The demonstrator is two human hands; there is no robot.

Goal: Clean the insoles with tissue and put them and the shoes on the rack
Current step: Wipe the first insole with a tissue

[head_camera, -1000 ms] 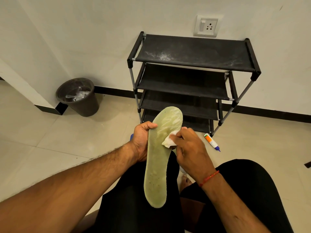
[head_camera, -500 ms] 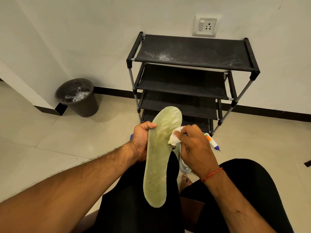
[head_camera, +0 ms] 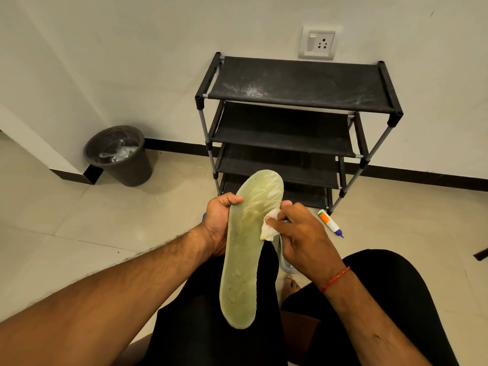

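Insole (head_camera: 244, 249) mid-wipe over near lap, gripped by left hand (head_camera: 217, 223), tissue (head_camera: 269, 225) pinched against it in right hand (head_camera: 303, 236); rack (head_camera: 298, 128) beyond bare, racking undone.

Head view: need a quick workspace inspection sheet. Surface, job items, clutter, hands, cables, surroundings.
Surface: pale tiled floor; the person sits with the work over their lap.
Job's things: green insole held upright, toe end up; white tissue pressed on its right edge; black shoe rack with all visible shelves bare, top shelf dusty; part of a grey shoe shows behind the right hand.
Clutter: glue tube lying on the floor by the rack's right leg.
Grippers: left hand grips the insole's left edge; right hand pinches the tissue.
Cables: nothing seen.
Surroundings: dark bin with plastic inside, by the wall; wall socket above the rack.
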